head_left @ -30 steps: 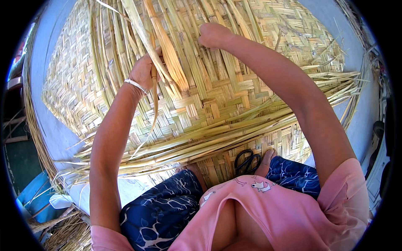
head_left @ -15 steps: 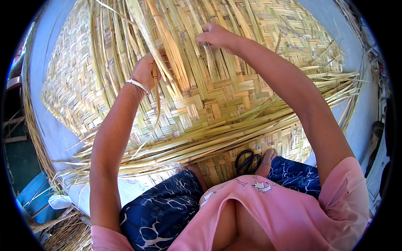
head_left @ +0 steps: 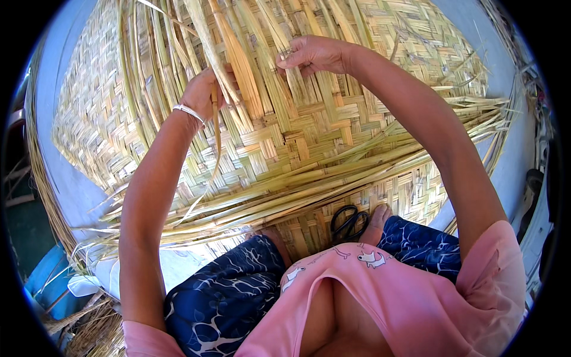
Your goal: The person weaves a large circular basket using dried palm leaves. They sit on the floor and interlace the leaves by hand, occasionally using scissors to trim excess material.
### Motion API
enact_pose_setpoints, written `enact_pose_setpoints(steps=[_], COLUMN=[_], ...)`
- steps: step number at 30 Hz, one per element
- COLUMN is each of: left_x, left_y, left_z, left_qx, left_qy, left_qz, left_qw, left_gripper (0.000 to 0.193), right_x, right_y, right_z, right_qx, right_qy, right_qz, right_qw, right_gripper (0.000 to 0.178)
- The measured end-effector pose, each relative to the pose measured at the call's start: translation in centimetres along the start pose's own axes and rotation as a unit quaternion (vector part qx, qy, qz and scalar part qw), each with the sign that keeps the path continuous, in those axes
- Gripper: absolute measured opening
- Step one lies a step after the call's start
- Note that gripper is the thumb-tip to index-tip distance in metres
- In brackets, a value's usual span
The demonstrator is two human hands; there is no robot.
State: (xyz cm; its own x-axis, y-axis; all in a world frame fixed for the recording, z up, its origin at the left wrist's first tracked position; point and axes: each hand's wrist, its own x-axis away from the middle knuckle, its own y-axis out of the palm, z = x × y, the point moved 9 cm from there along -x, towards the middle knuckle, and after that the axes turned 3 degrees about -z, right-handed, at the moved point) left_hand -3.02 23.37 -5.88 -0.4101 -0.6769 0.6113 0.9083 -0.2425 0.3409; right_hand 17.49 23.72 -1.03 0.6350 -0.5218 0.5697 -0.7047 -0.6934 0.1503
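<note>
A large woven mat of split reed (head_left: 89,113) spreads in front of me, with long unwoven strips standing up from its middle toward the far side. My left hand (head_left: 205,92) is closed around some pale reed strips (head_left: 208,41) left of centre; a thin dry strip hangs down by its wrist. Across from it, my right hand (head_left: 315,55) pinches a reed strip (head_left: 292,80) between thumb and fingers. Orange-tan strips (head_left: 241,65) lie between the two hands. The left fingertips are partly hidden behind the strips.
A bundle of loose strips (head_left: 297,205) runs crosswise over the mat's near part. Black-handled scissors (head_left: 349,224) lie beside my foot (head_left: 376,226). A blue container (head_left: 50,282) and a pile of dry stalks (head_left: 98,333) are at the lower left.
My right hand has turned slightly, its wrist shifting right, with fingers still at the strips. My left hand has moved a little left. The view has shifted slightly.
</note>
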Motion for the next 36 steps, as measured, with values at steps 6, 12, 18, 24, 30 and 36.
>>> enact_pose_setpoints(steps=[6, 12, 18, 24, 30, 36], left_x=[0.3, -1.9, 1.5, 2.5, 0.4, 0.2], left_y=[2.0, -2.5, 7.4, 11.5, 8.9, 5.7], left_z=[2.3, 0.0, 2.1, 4.1, 1.1, 1.1], left_qx=[0.019, -0.174, -0.036, -0.442, -0.163, -0.283], left_qy=[0.038, 0.122, -0.077, 0.164, -0.108, -0.114], left_qz=[0.073, -0.046, -0.205, -0.368, -0.229, -0.178], left_qw=[0.996, 0.976, 0.975, 0.801, 0.953, 0.936], left_gripper=[0.03, 0.034, 0.032, 0.052, 0.041, 0.042], right_x=[-1.6, -1.3, -4.3, -3.6, -2.4, 1.9], right_y=[-2.8, 0.3, 0.1, 0.4, -3.1, -10.6], right_z=[-1.0, -5.9, -3.6, -6.5, -4.0, -2.0], right_qx=[-0.158, -0.39, -0.265, -0.253, -0.269, -0.308], right_qy=[-0.128, -0.155, -0.056, -0.164, -0.117, -0.126], right_qz=[0.097, -0.073, 0.014, 0.007, 0.221, 0.42], right_qw=[0.974, 0.905, 0.962, 0.953, 0.93, 0.844], right_gripper=[0.035, 0.043, 0.035, 0.028, 0.022, 0.011])
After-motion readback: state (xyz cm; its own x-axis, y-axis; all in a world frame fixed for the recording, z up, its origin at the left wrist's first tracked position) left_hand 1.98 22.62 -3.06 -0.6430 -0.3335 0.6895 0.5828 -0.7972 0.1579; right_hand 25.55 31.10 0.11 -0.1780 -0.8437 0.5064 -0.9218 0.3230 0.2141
